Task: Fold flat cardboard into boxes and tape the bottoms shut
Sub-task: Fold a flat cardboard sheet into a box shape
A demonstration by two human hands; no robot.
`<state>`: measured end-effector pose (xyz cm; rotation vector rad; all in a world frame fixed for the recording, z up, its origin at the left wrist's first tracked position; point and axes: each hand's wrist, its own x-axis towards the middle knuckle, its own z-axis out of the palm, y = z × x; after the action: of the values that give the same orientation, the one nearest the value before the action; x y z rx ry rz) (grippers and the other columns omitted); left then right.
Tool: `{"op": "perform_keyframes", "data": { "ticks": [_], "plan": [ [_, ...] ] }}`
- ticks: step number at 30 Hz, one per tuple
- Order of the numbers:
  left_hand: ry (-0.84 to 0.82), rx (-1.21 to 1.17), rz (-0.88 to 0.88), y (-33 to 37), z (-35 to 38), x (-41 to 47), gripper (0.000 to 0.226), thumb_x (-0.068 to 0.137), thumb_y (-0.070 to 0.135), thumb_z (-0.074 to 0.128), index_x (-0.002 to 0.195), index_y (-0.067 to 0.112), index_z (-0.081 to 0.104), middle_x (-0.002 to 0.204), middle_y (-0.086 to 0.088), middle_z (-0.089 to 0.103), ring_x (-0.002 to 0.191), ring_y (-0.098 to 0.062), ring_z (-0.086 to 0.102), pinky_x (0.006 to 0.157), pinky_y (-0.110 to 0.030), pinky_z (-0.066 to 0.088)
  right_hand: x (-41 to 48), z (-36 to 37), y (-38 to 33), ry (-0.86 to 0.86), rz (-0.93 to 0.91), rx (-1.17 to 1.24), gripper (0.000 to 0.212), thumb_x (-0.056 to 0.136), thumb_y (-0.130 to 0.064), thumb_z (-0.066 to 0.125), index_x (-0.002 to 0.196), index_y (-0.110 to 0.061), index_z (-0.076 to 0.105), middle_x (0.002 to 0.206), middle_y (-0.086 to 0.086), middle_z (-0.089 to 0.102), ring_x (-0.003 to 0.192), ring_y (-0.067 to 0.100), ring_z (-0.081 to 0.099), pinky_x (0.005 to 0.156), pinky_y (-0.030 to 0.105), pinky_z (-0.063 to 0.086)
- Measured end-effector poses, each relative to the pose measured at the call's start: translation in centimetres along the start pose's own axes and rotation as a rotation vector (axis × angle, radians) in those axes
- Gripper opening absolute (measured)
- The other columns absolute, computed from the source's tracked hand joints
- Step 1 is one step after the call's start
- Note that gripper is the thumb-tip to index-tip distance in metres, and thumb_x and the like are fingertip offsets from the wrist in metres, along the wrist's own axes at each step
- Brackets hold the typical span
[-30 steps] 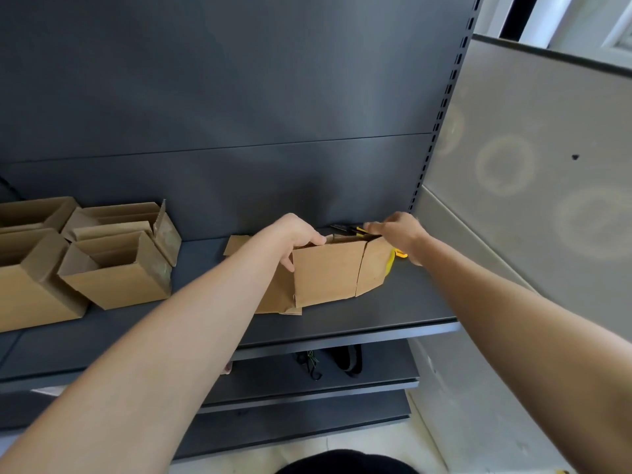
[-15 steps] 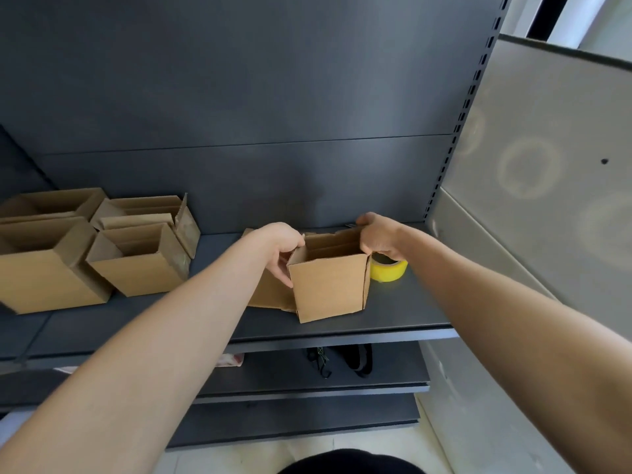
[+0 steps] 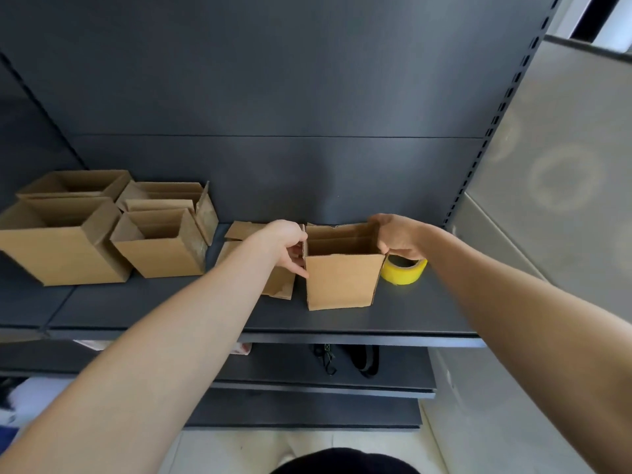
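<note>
Flat cardboard (image 3: pixel 278 285) mostly hidden behind the left forearm — tape roll (image 3: pixel 405 270) partly behind the box (image 3: pixel 342 282).

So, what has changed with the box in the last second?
The box was a half-flattened sleeve; now it stands squared, open side up, on the shelf. The left hand and right hand still hold its sides. The yellow tape roll and finished boxes stayed put.

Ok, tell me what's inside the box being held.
The box held by the left hand and right hand shows only bare cardboard inner walls. Its floor is hidden behind the front wall.
</note>
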<state>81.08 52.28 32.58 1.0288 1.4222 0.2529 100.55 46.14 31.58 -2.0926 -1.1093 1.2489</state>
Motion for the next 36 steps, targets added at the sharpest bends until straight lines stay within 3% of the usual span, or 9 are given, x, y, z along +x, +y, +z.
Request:
{"op": "perform_keyframes", "data": {
  "ticks": [5,10,13,19,25,30,36],
  "plan": [
    [-0.004,-0.075,0.001,0.2,1.1,0.3,0.026,0.098,0.012,0.05,0.122,0.008,0.043,0.126,-0.016,0.051,0.114,-0.038,0.054,0.086,-0.06,0.051,-0.3,-0.4,1.2,-0.026,-0.02,-0.005,0.088,0.076,0.025,0.031,0.149,-0.024,0.028,0.148,0.006,0.033,0.135,0.031,0.033,0.107,0.037,0.039],
    [-0.039,-0.08,0.013,0.1,1.0,0.6,0.043,0.095,0.013,0.056,0.135,0.011,0.041,0.133,-0.016,0.049,0.114,-0.038,0.055,0.085,-0.059,0.051,-0.1,-0.6,1.9,-0.024,-0.019,0.354,0.055,0.094,0.006,0.041,0.144,-0.018,0.039,0.146,0.008,0.039,0.132,0.029,0.041,0.108,0.041,0.04],
    [-0.05,-0.056,0.033,-0.2,1.2,0.7,0.044,0.091,0.009,0.061,0.132,0.011,0.044,0.133,-0.016,0.049,0.112,-0.037,0.056,0.083,-0.056,0.054,0.1,-0.6,2.1,0.021,-0.005,0.426,0.039,0.1,-0.011,0.042,0.139,-0.016,0.047,0.143,0.007,0.046,0.131,0.027,0.043,0.108,0.045,0.039],
    [-0.017,0.01,0.084,-0.2,1.6,0.7,0.047,0.089,0.011,0.064,0.132,0.008,0.046,0.136,-0.014,0.044,0.118,-0.04,0.051,0.077,-0.05,0.057,-0.1,-0.5,2.1,0.029,0.038,0.581,0.035,0.102,-0.024,0.043,0.133,-0.011,0.052,0.13,0.009,0.058,0.116,0.028,0.057,0.101,0.044,0.046],
    [-0.014,0.007,0.093,-0.2,1.6,0.8,0.05,0.087,0.01,0.066,0.133,0.007,0.046,0.138,-0.015,0.044,0.118,-0.04,0.053,0.078,-0.05,0.058,-0.2,-0.6,2.0,0.058,0.035,0.527,0.033,0.102,-0.023,0.043,0.132,-0.013,0.054,0.129,0.008,0.058,0.115,0.028,0.057,0.101,0.044,0.047],
    [-0.073,0.014,0.118,-0.7,1.5,1.0,0.059,0.08,0.003,0.073,0.132,0.007,0.044,0.135,-0.014,0.047,0.112,-0.035,0.056,0.085,-0.052,0.055,0.0,-0.3,2.0,0.138,0.017,0.38,0.033,0.097,-0.027,0.054,0.128,-0.015,0.059,0.122,0.007,0.062,0.111,0.028,0.06,0.098,0.045,0.048],
    [-0.009,0.061,0.204,-0.9,1.8,1.5,0.07,0.082,0.004,0.071,0.143,0.004,0.036,0.139,-0.016,0.047,0.119,-0.037,0.055,0.08,-0.046,0.055,0.6,0.7,1.7,0.35,-0.008,0.327,0.034,0.096,-0.028,0.057,0.124,-0.009,0.062,0.112,0.006,0.064,0.096,0.024,0.059,0.093,0.036,0.051]
  ]
}}
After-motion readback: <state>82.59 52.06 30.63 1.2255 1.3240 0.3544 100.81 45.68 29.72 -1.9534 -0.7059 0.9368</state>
